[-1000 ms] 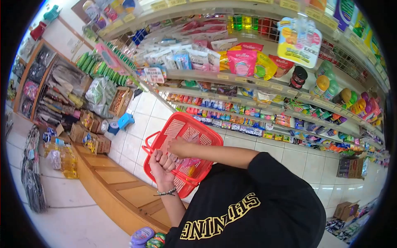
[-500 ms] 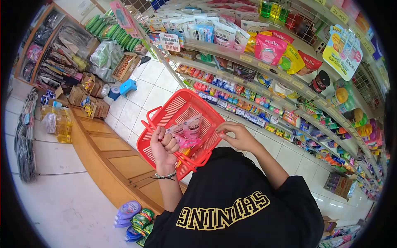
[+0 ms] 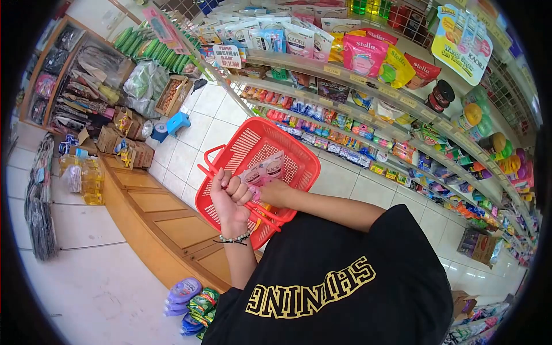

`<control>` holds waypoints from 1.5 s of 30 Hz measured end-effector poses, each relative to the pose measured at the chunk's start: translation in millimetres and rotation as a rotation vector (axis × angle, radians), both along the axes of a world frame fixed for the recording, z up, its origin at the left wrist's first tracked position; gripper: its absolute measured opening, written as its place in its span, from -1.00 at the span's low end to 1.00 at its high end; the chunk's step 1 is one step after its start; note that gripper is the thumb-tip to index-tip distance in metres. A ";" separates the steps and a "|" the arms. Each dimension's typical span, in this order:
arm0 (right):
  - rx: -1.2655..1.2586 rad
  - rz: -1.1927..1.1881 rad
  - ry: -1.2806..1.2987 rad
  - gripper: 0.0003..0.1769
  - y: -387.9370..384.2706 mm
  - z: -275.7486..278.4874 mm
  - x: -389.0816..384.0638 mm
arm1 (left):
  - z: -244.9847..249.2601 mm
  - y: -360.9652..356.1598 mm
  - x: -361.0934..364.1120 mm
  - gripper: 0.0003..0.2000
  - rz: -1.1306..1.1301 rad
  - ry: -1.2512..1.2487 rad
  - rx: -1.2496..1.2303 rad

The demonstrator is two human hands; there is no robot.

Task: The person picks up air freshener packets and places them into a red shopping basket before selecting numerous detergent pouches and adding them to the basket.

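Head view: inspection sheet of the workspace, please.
Surface: pale tiled floor; wooden counter alongside
Job's things: red basket with pink packets inside
Clutter: cartons at the counter's far end; purple packs and green packs at its near end
Hands: left hand closed on the basket's handle; right hand at the packets, grip unclear
Cables: nothing seen
Surroundings: stocked shelves, blue stool

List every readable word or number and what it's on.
"KAORI": pouch in red basket; white shelf pouch; hanging card
"Stella": pink pouch; yellow pouch; red pouch
"SHINING": black shirt
"PROMO": shelf sign
"RP. 11.000": same sign, other lines blurred
Shelf price tags, most other packaging: too small or blurred.
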State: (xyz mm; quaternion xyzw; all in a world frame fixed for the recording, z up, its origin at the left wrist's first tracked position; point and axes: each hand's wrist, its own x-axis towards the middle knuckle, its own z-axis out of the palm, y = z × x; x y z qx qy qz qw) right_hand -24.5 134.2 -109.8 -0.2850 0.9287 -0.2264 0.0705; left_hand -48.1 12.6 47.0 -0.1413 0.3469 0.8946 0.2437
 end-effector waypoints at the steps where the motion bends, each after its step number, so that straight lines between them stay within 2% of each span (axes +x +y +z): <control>1: -0.062 -0.066 0.002 -0.84 -2.1 -0.3 -1.8 | 0.3 -0.4 -0.5 -0.62 0.002 0.011 -0.004; 4: 0.035 -0.127 -0.066 -0.83 0.3 -13.4 -18.3 | -1.0 -3.0 -1.3 -0.62 -0.032 0.034 0.052; 8: 0.000 -0.084 -0.147 -0.82 32.4 31.9 -19.1 | -2.4 -10.0 -6.4 -0.62 -0.012 0.037 0.066; 11: -0.460 -0.102 -0.183 -0.72 55.8 37.0 -19.5 | -3.6 -16.6 -7.5 -0.62 -0.023 0.023 0.096; 12: -0.456 -0.104 -0.180 -0.72 65.5 47.6 -18.8 | -4.2 -17.6 -7.7 -0.63 -0.020 0.025 0.083; 14: -0.793 -0.094 -0.110 -0.71 83.4 64.9 -15.5 | -6.8 -19.4 -7.2 -0.63 -0.018 0.023 0.073; 16: -0.874 -0.096 -0.124 -0.76 99.4 72.9 -14.7 | -8.7 -20.5 -7.9 -0.67 -0.037 0.017 0.107; 19: -1.135 -0.125 -0.402 -0.79 125.0 110.8 -3.4 | -6.3 -19.2 -4.7 -0.72 -0.030 0.008 0.074; 21: -1.209 -0.161 -0.443 -0.81 137.4 117.8 1.3 | -9.2 -19.7 -2.8 -0.77 -0.063 0.051 0.048; 23: -1.328 -0.192 -0.494 -0.85 146.5 119.5 3.6 | -8.0 -15.2 -0.3 -0.73 -0.094 0.095 0.021; 25: -1.340 -0.196 -0.480 -0.84 154.2 122.7 7.9 | 1.6 -3.4 7.0 -0.59 -0.079 0.084 -0.108; 28: -1.360 -0.201 -0.462 -0.85 158.8 126.1 11.5 | 7.4 5.2 15.0 -0.53 -0.121 0.114 -0.185; 32: -1.426 -0.261 -0.448 -0.85 152.1 128.3 15.8 | -9.7 5.5 18.2 -0.50 -0.187 0.168 -0.168; 34: -1.444 -0.284 -0.445 -0.85 145.2 130.0 17.5 | -11.7 6.9 20.2 -0.53 -0.246 0.159 -0.164; 36: -1.431 -0.257 -0.410 -0.76 135.9 132.4 20.4 | -8.3 11.7 26.3 -0.65 -0.202 0.121 -0.312; 37: -1.432 -0.264 -0.402 -0.76 131.6 128.5 20.7 | -5.2 16.2 29.4 -0.79 -0.153 0.089 -0.346; 40: -1.533 -0.276 -0.361 -0.64 126.8 117.6 27.0 | -1.3 24.2 35.2 -0.85 -0.168 0.119 -0.420; 42: -1.546 -0.388 -0.487 -0.49 131.1 124.1 34.6 | -3.8 28.0 37.8 -0.85 -0.176 0.121 -0.428; 43: -1.550 -0.385 -0.485 -0.49 135.8 128.4 39.5 | -6.5 30.3 39.0 -0.84 -0.184 0.119 -0.434; 45: -1.060 -0.450 -0.286 -0.46 147.8 140.0 52.0 | -10.0 37.9 42.4 -0.84 -0.194 0.116 -0.442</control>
